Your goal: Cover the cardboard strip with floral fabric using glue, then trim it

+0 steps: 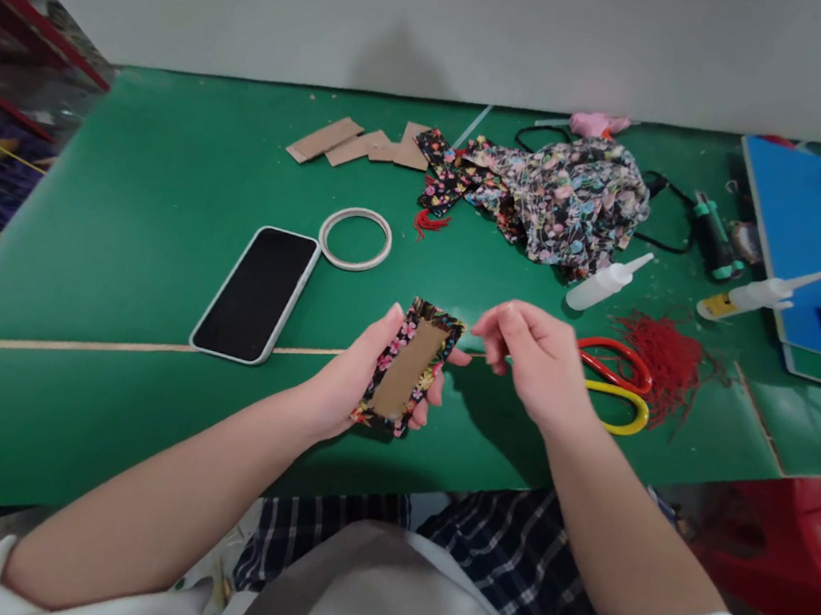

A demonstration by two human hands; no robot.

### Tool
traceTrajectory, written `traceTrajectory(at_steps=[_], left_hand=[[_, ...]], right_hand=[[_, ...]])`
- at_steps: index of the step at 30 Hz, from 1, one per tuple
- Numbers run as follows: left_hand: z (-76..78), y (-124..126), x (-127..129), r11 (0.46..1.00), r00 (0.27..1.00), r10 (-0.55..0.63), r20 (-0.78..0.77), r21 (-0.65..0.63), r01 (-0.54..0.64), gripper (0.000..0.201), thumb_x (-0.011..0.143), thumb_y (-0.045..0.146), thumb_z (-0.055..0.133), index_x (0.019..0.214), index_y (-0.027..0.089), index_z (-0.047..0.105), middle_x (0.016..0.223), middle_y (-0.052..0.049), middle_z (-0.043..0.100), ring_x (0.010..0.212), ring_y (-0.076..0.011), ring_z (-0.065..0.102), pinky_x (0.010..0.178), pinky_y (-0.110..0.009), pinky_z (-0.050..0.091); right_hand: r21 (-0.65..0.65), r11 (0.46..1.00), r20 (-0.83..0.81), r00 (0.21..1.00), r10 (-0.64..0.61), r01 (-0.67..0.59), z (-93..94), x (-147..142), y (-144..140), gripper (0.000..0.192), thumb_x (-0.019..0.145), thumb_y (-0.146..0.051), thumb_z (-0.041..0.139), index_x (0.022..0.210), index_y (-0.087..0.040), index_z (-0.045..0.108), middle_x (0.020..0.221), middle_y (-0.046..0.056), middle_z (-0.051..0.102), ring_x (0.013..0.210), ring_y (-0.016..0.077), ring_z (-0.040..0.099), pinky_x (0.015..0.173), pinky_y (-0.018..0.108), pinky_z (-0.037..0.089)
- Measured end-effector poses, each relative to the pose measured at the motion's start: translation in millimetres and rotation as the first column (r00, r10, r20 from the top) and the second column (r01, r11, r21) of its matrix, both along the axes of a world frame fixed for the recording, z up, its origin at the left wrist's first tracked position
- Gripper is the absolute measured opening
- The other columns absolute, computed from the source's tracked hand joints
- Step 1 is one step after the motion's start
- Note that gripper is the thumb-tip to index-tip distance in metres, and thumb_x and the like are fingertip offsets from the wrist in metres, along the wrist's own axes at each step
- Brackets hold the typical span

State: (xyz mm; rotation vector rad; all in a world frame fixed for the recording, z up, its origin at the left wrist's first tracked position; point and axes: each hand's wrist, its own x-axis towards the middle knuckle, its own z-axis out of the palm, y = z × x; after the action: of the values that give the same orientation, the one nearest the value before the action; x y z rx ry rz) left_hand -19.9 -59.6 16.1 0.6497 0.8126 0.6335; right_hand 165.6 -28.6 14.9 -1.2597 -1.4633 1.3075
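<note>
My left hand (pixel 361 372) is wrapped round a cardboard rectangle (pixel 408 368) whose edges are covered by folded black floral fabric. Bare brown cardboard shows in its middle and faces up. Just to the right, my right hand (pixel 526 348) hovers with its fingers curled and thumb against the index finger; whether anything small is between them cannot be made out. Beside that hand lie scissors with red and yellow handles (pixel 616 407), their blades hidden behind it. A white glue bottle (pixel 606 285) lies tilted beyond the right hand.
On the green table (pixel 143 212) lie a phone (pixel 257 295), a tape roll (pixel 355 240), cardboard strips (pixel 327 140), floral fabric (pixel 576 198) and a red thread heap (pixel 664 366). Farther right are a second glue bottle (pixel 752 294), a glue gun (pixel 718 242) and a blue board (pixel 798 238).
</note>
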Motion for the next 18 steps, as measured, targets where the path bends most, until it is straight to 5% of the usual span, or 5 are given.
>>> traceTrajectory(at_steps=[4,7,10,12,18], left_hand=[[-0.1,1,-2,0.997,0.993,0.032,0.113,0.072,-0.04,0.065,0.08,0.07,0.038,0.108,0.018,0.064,0.072,-0.001,0.053,0.056,-0.0092,0.052,0.051,-0.021,0.043],[0.3,0,-3,0.989,0.989,0.045,0.139,0.133,-0.063,0.063,0.08,0.07,0.04,0.108,0.019,0.063,0.073,0.0,0.049,0.058,-0.0085,0.048,0.053,-0.021,0.043],[1.1,-1,-4,0.98,0.985,0.061,0.161,0.178,-0.09,0.064,0.08,0.07,0.039,0.108,0.019,0.064,0.074,0.0,0.046,0.058,-0.0077,0.043,0.051,-0.02,0.039],[2.0,-2,-4,0.979,0.982,0.06,0.179,0.182,-0.093,0.06,0.082,0.067,0.04,0.109,0.019,0.064,0.074,0.001,0.043,0.057,-0.0067,0.038,0.05,-0.019,0.035],[7.4,-6,-6,0.978,0.972,0.04,0.23,0.191,-0.085,0.055,0.081,0.062,0.048,0.113,0.02,0.061,0.076,0.002,0.039,0.057,-0.0057,0.033,0.048,-0.019,0.028]], right_hand=[[0.278,0.933,0.266,0.916,-0.302,0.227,12.9,43,-2,0.022,0.084,-0.037,0.054,0.076,-0.02,0.066,0.052,-0.004,0.053,0.047,0.0075,0.05,0.048,0.02,0.043],[0.345,0.896,0.408,0.814,-0.413,0.281,5.2,83,-16,0.021,0.086,-0.034,0.051,0.095,-0.022,0.066,0.072,0.001,0.065,0.067,0.0139,0.064,0.068,0.029,0.054],[0.489,0.872,0.671,0.631,-0.388,0.017,-15.0,119,-32,0.029,0.089,-0.028,0.042,0.105,-0.021,0.066,0.107,0.009,0.066,0.101,0.022,0.062,0.093,0.041,0.048],[0.493,0.856,0.768,0.538,-0.347,-0.153,-28.5,137,-39,0.032,0.087,-0.029,0.046,0.113,-0.02,0.063,0.119,0.011,0.061,0.107,0.0247,0.059,0.095,0.043,0.047],[0.334,0.874,0.898,0.4,-0.182,-0.353,-38.6,156,-31,0.039,0.085,-0.034,0.048,0.115,-0.014,0.06,0.099,0.015,0.063,0.091,0.0262,0.061,0.084,0.043,0.051]])
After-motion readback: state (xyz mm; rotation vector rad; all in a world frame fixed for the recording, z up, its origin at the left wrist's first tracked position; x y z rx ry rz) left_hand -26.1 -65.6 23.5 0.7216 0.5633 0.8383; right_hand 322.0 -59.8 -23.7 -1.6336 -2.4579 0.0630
